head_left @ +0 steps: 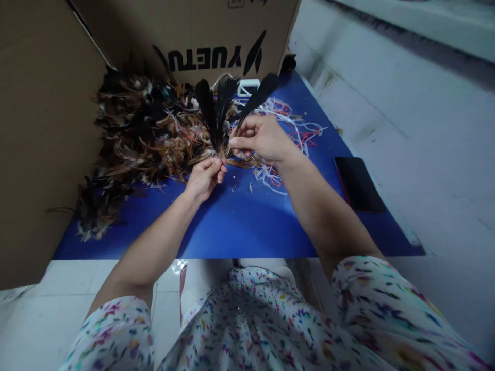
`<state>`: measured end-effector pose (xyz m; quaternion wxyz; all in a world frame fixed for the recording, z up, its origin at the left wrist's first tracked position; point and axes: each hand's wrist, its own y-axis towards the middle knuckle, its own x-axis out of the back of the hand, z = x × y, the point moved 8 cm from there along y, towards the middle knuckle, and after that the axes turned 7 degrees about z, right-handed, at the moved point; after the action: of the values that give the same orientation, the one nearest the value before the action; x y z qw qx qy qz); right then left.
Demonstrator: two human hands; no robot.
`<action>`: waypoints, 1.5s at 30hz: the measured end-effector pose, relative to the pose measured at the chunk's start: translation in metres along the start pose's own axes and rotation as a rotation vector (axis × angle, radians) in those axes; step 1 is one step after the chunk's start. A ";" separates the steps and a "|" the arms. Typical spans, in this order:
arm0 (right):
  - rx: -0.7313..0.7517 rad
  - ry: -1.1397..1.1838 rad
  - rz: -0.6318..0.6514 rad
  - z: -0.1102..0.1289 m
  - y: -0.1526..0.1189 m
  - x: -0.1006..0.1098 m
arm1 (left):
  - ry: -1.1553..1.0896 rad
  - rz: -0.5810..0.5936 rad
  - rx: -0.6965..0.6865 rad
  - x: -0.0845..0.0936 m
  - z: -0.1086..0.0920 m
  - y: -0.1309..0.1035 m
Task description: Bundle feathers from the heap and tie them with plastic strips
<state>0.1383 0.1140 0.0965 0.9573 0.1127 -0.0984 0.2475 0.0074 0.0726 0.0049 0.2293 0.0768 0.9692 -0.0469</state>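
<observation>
Between thumb and fingers, my left hand (206, 176) pinches the base of a small bunch of dark feathers (217, 111) that fan upward. Just right of it, my right hand (265, 138) is closed on the lower end of a single long black feather (258, 97), which slants up to the right. The two hands are close together over the table. Behind them and to the left lies a large heap of brown and black feathers (154, 123). My right fingers partly cover the strands behind them.
White and red ribbon strips (286, 111) are tangled on the blue table (247, 226). A dark phone-like slab (359, 184) lies near the right edge. Cardboard boxes (127, 31) stand behind and at the left (38, 129). A white-framed item (248, 87) sits at the back, beside a wall (417, 129).
</observation>
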 end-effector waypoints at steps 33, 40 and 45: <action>-0.225 0.034 -0.028 -0.033 0.001 -0.023 | 0.229 0.068 -0.199 0.007 -0.005 0.007; -0.052 -0.396 -0.168 0.006 -0.024 -0.018 | 0.217 0.028 -0.153 0.012 -0.005 0.011; 0.011 -0.234 0.326 0.025 -0.138 -0.090 | 0.186 -0.040 -0.127 0.013 -0.003 0.010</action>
<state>0.1261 -0.0507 0.0753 0.8859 0.1284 -0.2245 0.3850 -0.0036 0.0846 0.0009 0.1416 0.0466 0.9887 0.0174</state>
